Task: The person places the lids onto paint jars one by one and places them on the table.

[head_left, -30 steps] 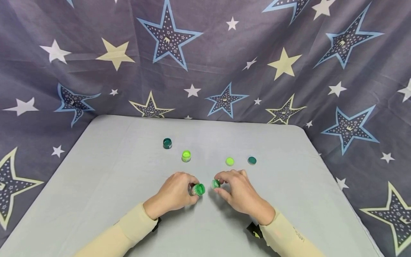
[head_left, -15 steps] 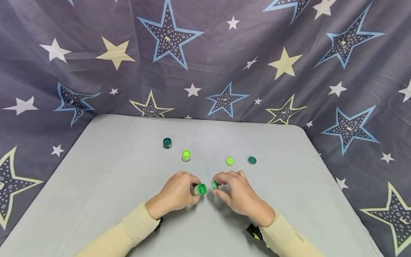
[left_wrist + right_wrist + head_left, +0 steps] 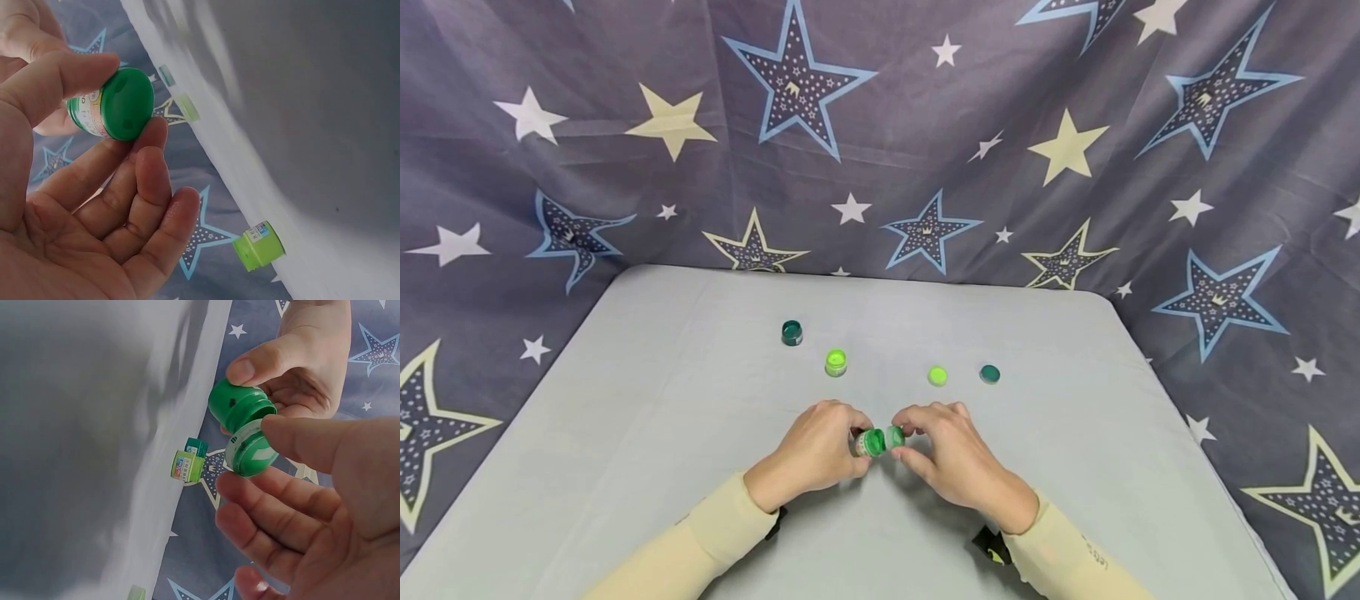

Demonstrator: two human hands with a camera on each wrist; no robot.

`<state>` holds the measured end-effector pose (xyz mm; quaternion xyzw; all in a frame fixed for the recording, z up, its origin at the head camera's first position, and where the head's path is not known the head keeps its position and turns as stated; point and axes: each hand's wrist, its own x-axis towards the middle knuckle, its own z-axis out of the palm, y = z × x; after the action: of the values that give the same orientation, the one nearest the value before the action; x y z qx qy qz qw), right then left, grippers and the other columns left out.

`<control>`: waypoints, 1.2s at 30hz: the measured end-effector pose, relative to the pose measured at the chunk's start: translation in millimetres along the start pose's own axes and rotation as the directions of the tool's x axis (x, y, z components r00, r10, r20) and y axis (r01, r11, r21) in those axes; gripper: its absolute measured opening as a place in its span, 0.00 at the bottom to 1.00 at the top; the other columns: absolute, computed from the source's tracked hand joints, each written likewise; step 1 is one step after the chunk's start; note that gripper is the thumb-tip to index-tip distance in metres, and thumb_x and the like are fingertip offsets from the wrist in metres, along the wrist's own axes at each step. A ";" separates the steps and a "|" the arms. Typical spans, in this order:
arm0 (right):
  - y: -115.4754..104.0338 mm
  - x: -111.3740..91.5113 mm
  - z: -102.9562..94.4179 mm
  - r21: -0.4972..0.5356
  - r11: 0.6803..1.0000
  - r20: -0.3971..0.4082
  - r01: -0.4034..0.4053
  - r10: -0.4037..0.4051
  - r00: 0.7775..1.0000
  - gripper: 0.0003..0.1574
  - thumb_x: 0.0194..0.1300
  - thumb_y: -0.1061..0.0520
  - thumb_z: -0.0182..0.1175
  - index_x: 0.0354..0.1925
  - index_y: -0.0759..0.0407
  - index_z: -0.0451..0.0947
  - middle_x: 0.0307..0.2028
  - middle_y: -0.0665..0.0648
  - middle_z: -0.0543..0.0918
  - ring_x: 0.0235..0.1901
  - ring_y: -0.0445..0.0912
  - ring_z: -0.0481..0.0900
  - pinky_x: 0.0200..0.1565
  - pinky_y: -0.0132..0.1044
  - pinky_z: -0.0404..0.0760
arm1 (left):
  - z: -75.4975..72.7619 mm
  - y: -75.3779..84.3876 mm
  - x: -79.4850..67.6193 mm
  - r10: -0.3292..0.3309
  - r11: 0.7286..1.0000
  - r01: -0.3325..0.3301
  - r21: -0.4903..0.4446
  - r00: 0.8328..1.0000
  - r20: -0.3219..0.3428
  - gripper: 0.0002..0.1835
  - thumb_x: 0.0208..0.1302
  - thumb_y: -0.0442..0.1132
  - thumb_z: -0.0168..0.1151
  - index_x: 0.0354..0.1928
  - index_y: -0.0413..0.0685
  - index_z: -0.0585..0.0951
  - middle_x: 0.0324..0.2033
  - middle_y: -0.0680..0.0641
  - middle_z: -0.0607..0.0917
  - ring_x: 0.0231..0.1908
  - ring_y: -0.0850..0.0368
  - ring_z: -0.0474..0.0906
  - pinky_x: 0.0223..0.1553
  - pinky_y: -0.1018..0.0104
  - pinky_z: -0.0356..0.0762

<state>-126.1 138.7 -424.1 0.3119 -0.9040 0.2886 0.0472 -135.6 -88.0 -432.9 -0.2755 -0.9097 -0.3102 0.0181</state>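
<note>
My left hand (image 3: 814, 446) grips a small green paint jar (image 3: 871, 442) between thumb and fingers, its uncapped mouth tipped towards the right hand. A green lid (image 3: 895, 437) is pinched in my right hand (image 3: 957, 457), its inner side facing the jar. In the right wrist view the lid (image 3: 251, 451) is right at the rim of the jar (image 3: 234, 403), set at an angle to it. The left wrist view shows the base of the jar (image 3: 128, 105); the lid is hidden there.
An uncapped dark green jar (image 3: 792, 333) and an uncapped lime jar (image 3: 836, 364) stand farther back on the grey-white table (image 3: 700, 383). A lime lid (image 3: 937, 376) and a dark green lid (image 3: 990, 374) lie to the right. Behind hangs a star-patterned cloth (image 3: 880, 150).
Both hands have drawn together: the jar has moved slightly right and the lid slightly left, so the gap between them has narrowed. The other jars and lids stay put.
</note>
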 end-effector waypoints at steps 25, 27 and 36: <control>-5.9 -1.5 5.9 0.067 0.998 0.015 -0.006 0.005 1.000 0.16 0.62 0.56 0.74 0.47 0.48 0.83 0.38 0.43 0.83 0.40 0.47 0.81 0.48 0.42 0.65 | 3.1 1.9 0.0 0.013 0.999 -0.013 0.029 1.000 0.025 0.09 0.46 0.34 0.78 0.26 0.57 0.87 0.23 0.60 0.83 0.28 0.63 0.71 0.33 0.66 0.71; -6.3 -1.5 6.1 0.068 0.998 0.016 -0.004 0.003 1.000 0.16 0.62 0.55 0.74 0.47 0.47 0.83 0.39 0.42 0.83 0.40 0.47 0.81 0.49 0.42 0.66 | 3.3 2.0 0.1 0.011 0.999 -0.012 0.030 1.000 0.026 0.09 0.46 0.34 0.78 0.26 0.57 0.87 0.23 0.60 0.83 0.28 0.63 0.71 0.34 0.66 0.71; -6.6 -1.4 7.0 0.070 0.997 0.017 0.012 -0.013 1.000 0.16 0.63 0.55 0.74 0.49 0.48 0.83 0.40 0.42 0.84 0.41 0.47 0.81 0.48 0.42 0.66 | 2.7 3.0 0.0 0.008 0.999 -0.009 0.033 0.999 0.033 0.09 0.47 0.35 0.78 0.26 0.58 0.87 0.22 0.60 0.82 0.27 0.63 0.70 0.33 0.66 0.70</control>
<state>-120.5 131.3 -427.0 0.3215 -0.8917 0.3171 0.0302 -133.7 -84.4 -433.4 -0.2840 -0.9137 -0.2905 0.0090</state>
